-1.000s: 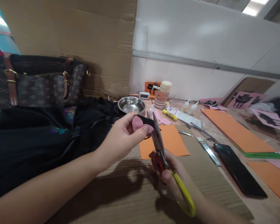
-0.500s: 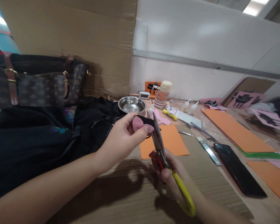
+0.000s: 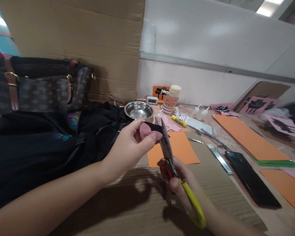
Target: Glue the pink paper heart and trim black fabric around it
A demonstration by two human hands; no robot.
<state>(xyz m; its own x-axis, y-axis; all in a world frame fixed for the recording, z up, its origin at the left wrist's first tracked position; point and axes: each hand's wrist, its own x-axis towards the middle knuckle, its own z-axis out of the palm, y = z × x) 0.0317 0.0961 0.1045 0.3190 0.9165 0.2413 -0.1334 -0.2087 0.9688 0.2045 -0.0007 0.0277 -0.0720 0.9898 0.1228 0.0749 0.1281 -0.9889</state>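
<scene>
Between thumb and fingers my left hand (image 3: pixel 131 144) pinches a rounded pink paper cutout (image 3: pixel 147 130) together with a piece of black paper (image 3: pixel 152 126) behind it. My right hand (image 3: pixel 178 178) grips a pair of scissors (image 3: pixel 167 147) with yellow and red handles, blades pointing up and away from me. The blades are slightly parted, and the black paper's right edge lies at them. Below and behind the hands, an orange paper sheet (image 3: pixel 180 149) rests on the cardboard work surface (image 3: pixel 132 209).
On the left are a brown handbag (image 3: pixel 41 88) and black cloth (image 3: pixel 39 147). A metal bowl (image 3: pixel 139 110), a bottle (image 3: pixel 171 98) and a yellow glue stick (image 3: pixel 179 121) stand or lie behind the hands. To the right lie a black phone (image 3: pixel 252 178), a cutter (image 3: pixel 220 159) and orange sheets (image 3: pixel 248 136).
</scene>
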